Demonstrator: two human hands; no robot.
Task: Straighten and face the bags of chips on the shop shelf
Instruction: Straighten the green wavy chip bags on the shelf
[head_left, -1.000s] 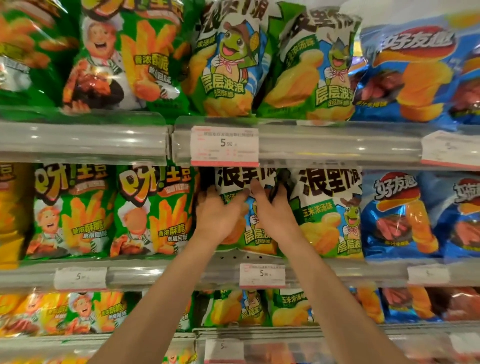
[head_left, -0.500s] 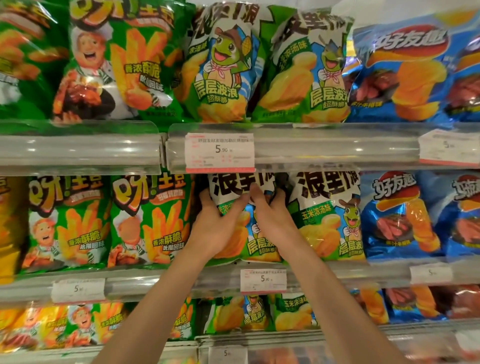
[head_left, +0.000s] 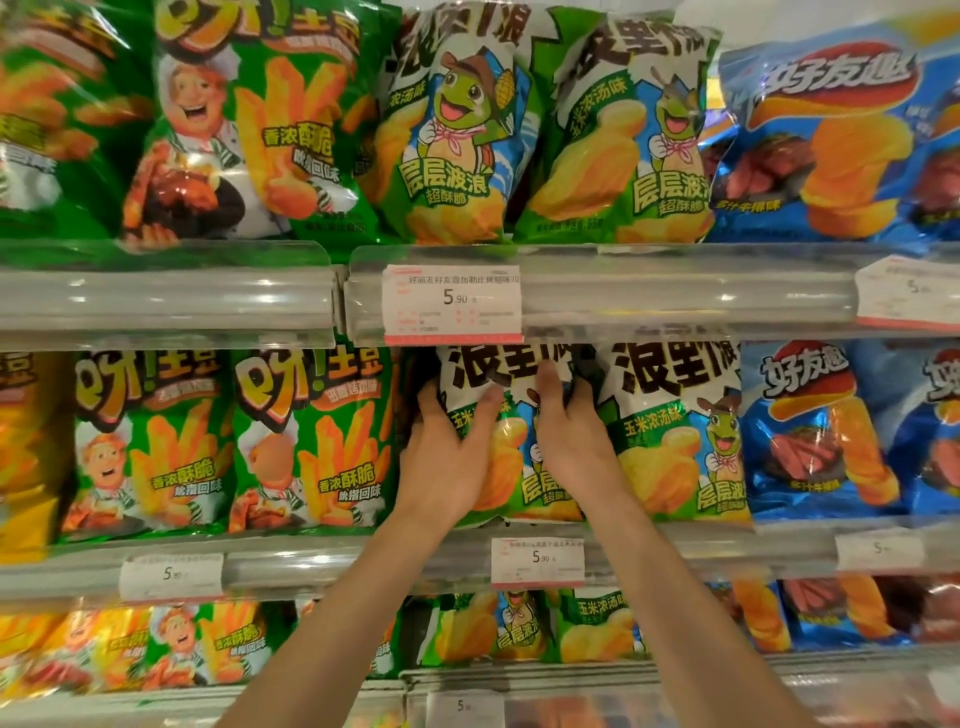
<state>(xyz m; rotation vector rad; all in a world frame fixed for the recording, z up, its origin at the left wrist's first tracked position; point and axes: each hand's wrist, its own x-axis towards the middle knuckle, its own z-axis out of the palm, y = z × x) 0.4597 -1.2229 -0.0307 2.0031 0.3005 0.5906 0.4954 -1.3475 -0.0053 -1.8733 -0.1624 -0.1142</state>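
Observation:
A green and white bag of wavy chips with a cartoon turtle stands upright on the middle shelf, facing me. My left hand grips its left side, fingers behind the edge and thumb on the front. On the right side my right hand holds it the same way, fingers curled round the top right edge. A matching turtle bag stands just to the right, touching it.
Green chef-print fries bags stand to the left, blue bags to the right. The upper shelf holds the same kinds and overhangs the bag tops. Price tags hang on the clear rails. A lower shelf holds more bags.
Both hands have stayed on the turtle bag, shifting slightly up its sides. The bag looks a little more upright and squared to the front. My head moved closer.

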